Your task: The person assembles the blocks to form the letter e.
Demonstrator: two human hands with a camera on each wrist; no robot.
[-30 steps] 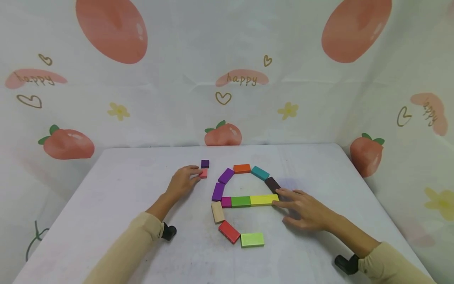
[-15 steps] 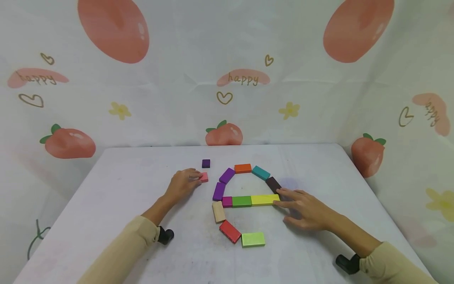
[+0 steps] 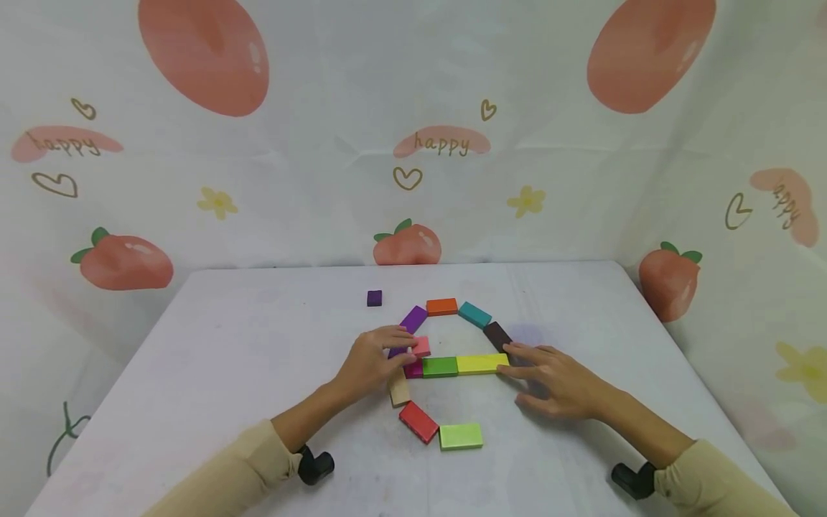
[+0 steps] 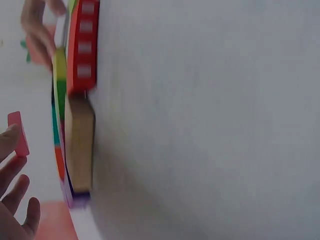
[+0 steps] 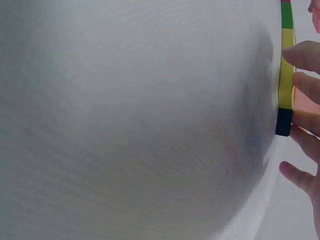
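My left hand (image 3: 371,362) pinches a small pink block (image 3: 421,347) between thumb and fingers. In the left wrist view that pink block (image 4: 19,134) is held up off the table. The hand is over the left side of a block outline, partly covering a purple block and a magenta block (image 3: 414,370). Fingers of my right hand (image 3: 558,384) lie extended at the right end of the yellow block (image 3: 479,365) and at the dark block (image 3: 496,335). A green block (image 3: 440,367) joins yellow and magenta in a straight row.
Purple (image 3: 413,318), orange (image 3: 442,307) and teal (image 3: 475,314) blocks curve across the top. Tan (image 3: 399,390), red (image 3: 418,422) and lime green (image 3: 461,436) blocks continue below. A small dark purple block (image 3: 374,298) lies apart at the back of the white table (image 3: 258,323).
My left hand has drawn the pink block away from beside the dark purple block, then carried it right and nearer, over the outline. My right hand has stayed in place.
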